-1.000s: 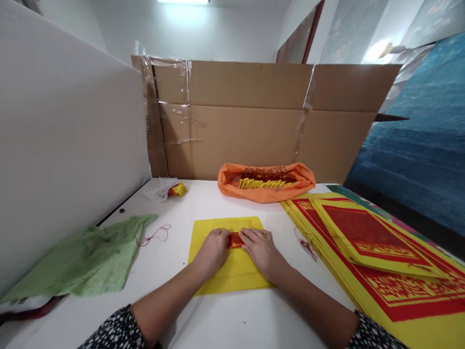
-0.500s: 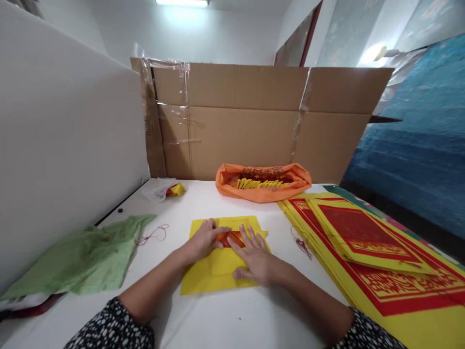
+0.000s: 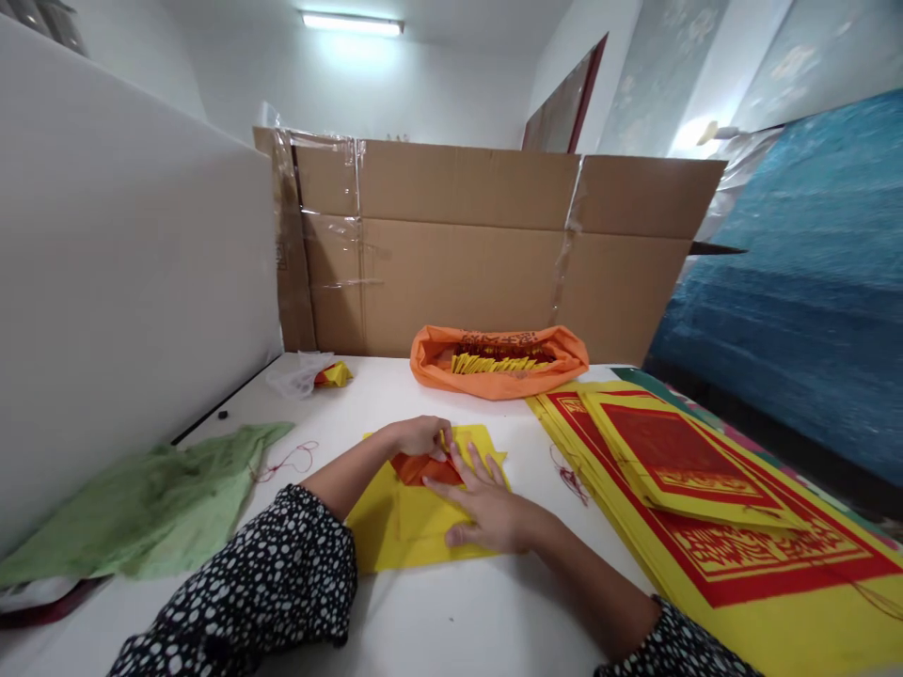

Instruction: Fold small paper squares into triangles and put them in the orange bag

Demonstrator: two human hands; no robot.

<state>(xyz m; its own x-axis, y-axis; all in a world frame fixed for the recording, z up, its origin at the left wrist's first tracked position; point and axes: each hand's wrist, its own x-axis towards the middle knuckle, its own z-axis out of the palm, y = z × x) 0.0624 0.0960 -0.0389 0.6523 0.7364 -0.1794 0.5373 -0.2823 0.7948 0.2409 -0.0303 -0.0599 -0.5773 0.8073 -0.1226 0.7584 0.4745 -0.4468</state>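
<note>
A yellow paper sheet (image 3: 395,541) lies flat on the white table in front of me. An orange-red paper piece (image 3: 421,470) with folded edges sits on its middle. My left hand (image 3: 423,436) is curled at the far side of the orange-red piece, thumb and fingers pinched together on its edge. My right hand (image 3: 490,503) presses flat with spread fingers on the yellow sheet, its fingertips touching the right part of the orange-red piece. What lies under the fingers is hidden.
An orange bag (image 3: 498,384) holding yellow and red folded papers stands at the back. Printed red-and-yellow sheets (image 3: 726,588) are stacked at right. Red thread (image 3: 573,481), a green cloth (image 3: 169,498) and a plastic bag (image 3: 296,374) lie around. A cardboard wall (image 3: 451,273) closes the back.
My left hand has moved right and away from me, from the left side of the orange-red paper to its far edge. My right hand stays spread. The view has tilted slightly.
</note>
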